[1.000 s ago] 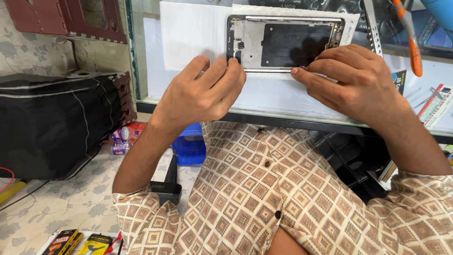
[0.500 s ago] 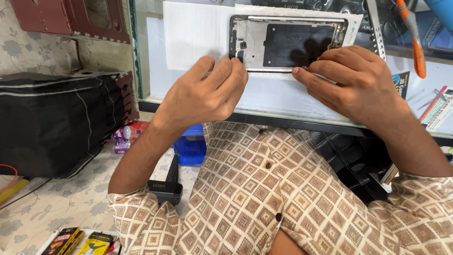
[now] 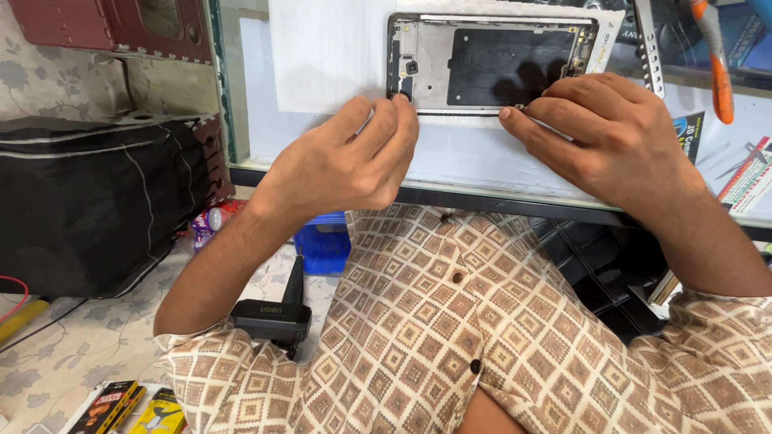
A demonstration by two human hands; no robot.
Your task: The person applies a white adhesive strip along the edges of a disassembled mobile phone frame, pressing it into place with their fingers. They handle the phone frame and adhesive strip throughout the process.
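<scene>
- Phone frame [image 3: 490, 66], opened, lies on white paper [image 3: 330, 56] at counter's far edge.
- Left hand [image 3: 346, 161] fingers pinched at frame's near-left corner, crept closer since earlier.
- Right hand [image 3: 611, 137] fingertips press near edge, unchanged.

Left hand [image 3: 346, 165] and right hand [image 3: 607, 133] extended, fingers curled.

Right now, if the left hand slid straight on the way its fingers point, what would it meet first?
Probably the opened phone frame: the left hand has its fingertips at the frame's near left corner, on the white paper sheet. Whether they already touch is unclear.
</scene>
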